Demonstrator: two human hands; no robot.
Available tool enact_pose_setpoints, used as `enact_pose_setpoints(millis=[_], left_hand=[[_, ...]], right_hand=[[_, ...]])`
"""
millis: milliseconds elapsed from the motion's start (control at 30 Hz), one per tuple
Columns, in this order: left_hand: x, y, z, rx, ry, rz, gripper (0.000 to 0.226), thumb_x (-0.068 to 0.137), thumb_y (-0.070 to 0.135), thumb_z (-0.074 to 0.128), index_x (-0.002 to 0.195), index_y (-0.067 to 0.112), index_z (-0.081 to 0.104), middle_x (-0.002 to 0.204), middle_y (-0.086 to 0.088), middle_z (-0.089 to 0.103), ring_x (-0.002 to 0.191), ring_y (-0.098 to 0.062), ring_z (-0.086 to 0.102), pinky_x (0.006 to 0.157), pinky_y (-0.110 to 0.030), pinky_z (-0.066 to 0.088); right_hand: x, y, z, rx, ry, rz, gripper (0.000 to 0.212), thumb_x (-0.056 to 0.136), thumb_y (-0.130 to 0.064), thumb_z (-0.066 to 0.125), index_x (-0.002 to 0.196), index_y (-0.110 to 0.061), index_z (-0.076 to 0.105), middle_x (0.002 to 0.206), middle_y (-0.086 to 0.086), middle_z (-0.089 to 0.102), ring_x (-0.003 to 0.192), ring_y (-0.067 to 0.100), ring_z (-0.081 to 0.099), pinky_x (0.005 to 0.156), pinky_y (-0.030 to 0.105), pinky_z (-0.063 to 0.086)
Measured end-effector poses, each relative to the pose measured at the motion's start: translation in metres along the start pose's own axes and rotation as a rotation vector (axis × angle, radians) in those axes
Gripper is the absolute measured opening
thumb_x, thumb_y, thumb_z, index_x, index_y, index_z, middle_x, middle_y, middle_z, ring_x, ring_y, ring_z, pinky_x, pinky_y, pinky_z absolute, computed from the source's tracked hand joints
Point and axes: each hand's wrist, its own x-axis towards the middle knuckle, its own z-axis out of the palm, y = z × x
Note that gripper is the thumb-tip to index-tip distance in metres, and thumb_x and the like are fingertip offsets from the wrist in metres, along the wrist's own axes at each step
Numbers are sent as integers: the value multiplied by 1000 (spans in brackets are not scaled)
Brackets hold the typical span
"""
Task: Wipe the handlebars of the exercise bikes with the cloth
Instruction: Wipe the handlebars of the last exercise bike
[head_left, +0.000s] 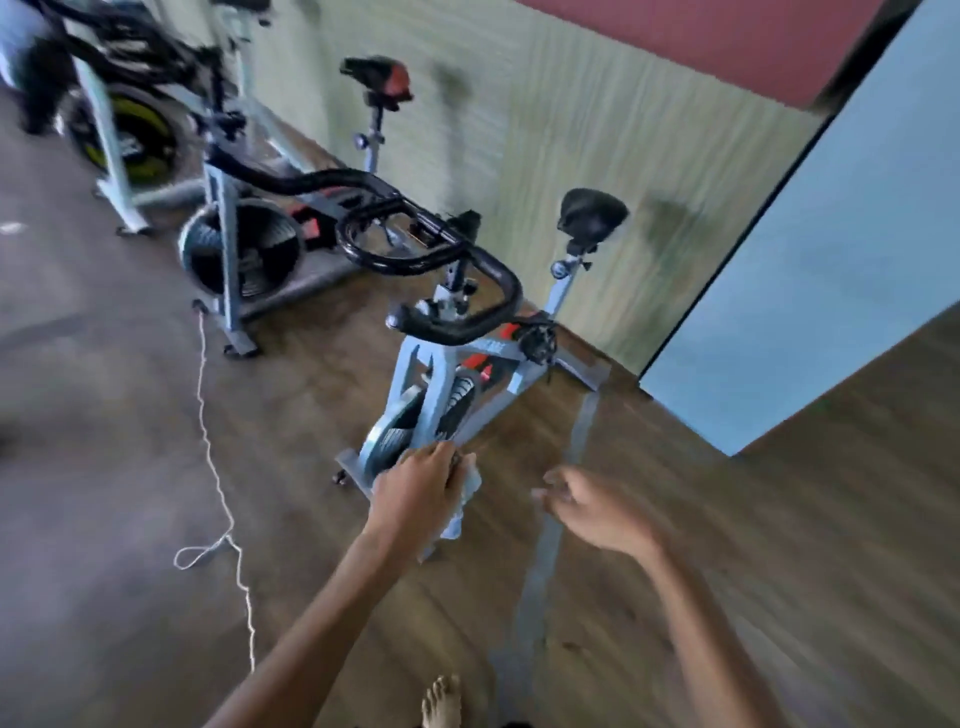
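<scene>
While our L hand bunches the crumpled pale cloth, fingers curled round it, our R hand hangs blurred, fingers loosely bent, holding nothing. Cloth's low, well apart from the bars: glossy black looped tube on a pale-blue bike.

Thin white cord looped across left part of brown wood-plank floor. Grey tape strip along floor centre. Pale green ribbed wall at far edge; light blue panel at right edge.
</scene>
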Motion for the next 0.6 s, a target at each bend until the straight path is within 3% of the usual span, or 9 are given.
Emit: enact_pose_setpoints(millis=[67, 200, 333, 400, 500, 600], left_hand=[[-3, -7, -14, -14, 93, -130, 33, 100, 47, 37, 80, 21, 47, 84, 9, 60, 78, -18, 58, 56, -30, 36], [-7, -24, -41, -274, 401, -403, 30, 98, 41, 42, 82, 21, 57, 76, 9, 59, 75, -20, 58, 66, -35, 45], [13, -8, -68, -448, 805, -452, 28, 95, 40, 44, 83, 21, 59, 76, -1, 65, 70, -24, 64, 67, -41, 53], [34, 6, -81, -433, 949, -471, 26, 97, 38, 44, 85, 20, 58, 77, -1, 64, 70, -17, 62, 68, -34, 52], [72, 26, -94, -393, 1048, -468, 18, 101, 26, 45, 86, 23, 56, 78, 7, 59, 70, 0, 55, 67, -17, 43], [98, 37, -89, -345, 1051, -448, 19, 101, 26, 45, 87, 22, 57, 82, 9, 59, 74, -5, 56, 70, -28, 47]], right_hand=[[22, -10, -11, -33, -135, -110, 50, 96, -56, 44, 134, -25, 49, 125, -9, 61, 108, 8, 60, 88, 24, 45], [59, -32, -30, 24, -299, -342, 46, 92, -57, 49, 129, -31, 53, 123, -9, 63, 106, 1, 60, 89, 21, 48], [84, -52, -70, 12, -263, -625, 29, 90, -58, 47, 115, -45, 52, 111, -20, 62, 102, -8, 58, 86, 18, 48], [93, -64, -94, 27, -266, -751, 25, 95, -51, 47, 117, -40, 54, 106, -16, 63, 98, -7, 59, 83, 15, 48], [110, -72, -121, 61, -237, -920, 32, 95, -54, 47, 115, -33, 60, 99, -16, 66, 95, -6, 60, 76, 12, 43], [137, -68, -134, 88, -198, -993, 18, 97, -39, 52, 112, -32, 61, 97, -17, 66, 93, -7, 60, 74, 10, 42]])
